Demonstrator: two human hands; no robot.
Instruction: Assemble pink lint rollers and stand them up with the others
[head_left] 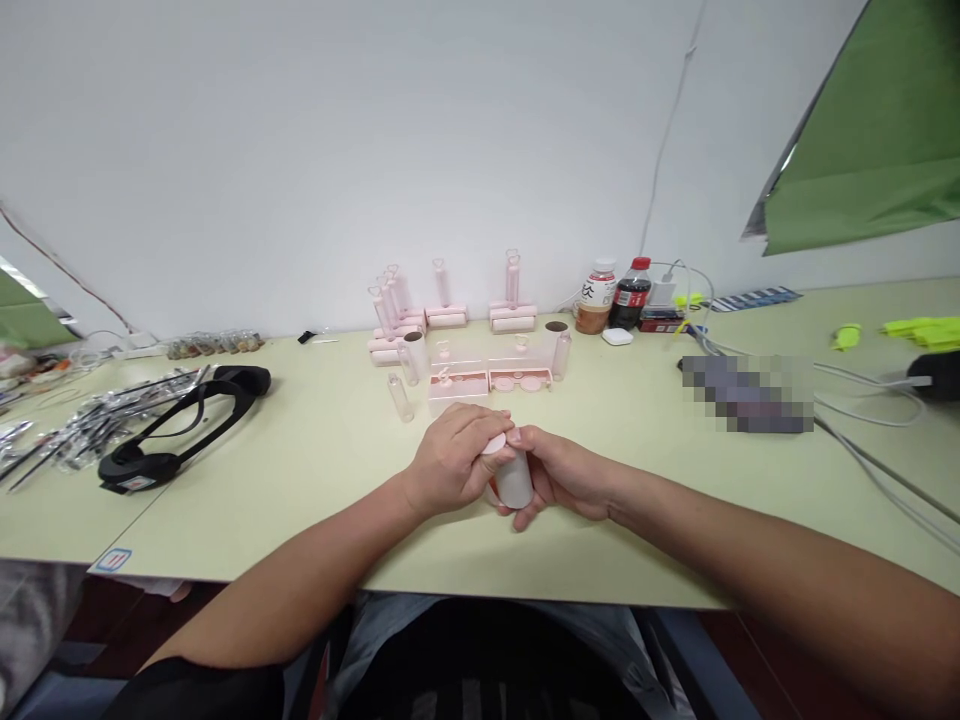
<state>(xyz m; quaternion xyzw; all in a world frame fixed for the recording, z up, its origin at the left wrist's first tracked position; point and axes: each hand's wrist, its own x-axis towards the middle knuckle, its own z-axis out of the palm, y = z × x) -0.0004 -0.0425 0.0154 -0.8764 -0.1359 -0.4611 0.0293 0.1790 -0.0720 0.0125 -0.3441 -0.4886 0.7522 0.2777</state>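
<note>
Near the table's front edge I hold a white roll between both hands. My left hand covers its upper left side, thumb across the top, beside a small pale pink piece. Wrapped round the right side is my right hand, with some fingers under the roll. A bit of orange shows at the roll's lower left. Just beyond the hands lie a pink open box and a pink tray. Clear pink tubes and a cardboard-cored roll stand or lie around them.
Several pink rollers with handles line the wall. Two bottles stand at the back right, near a white case and cables. A black headset and wrapped sticks lie at left. A blurred dark object is at right.
</note>
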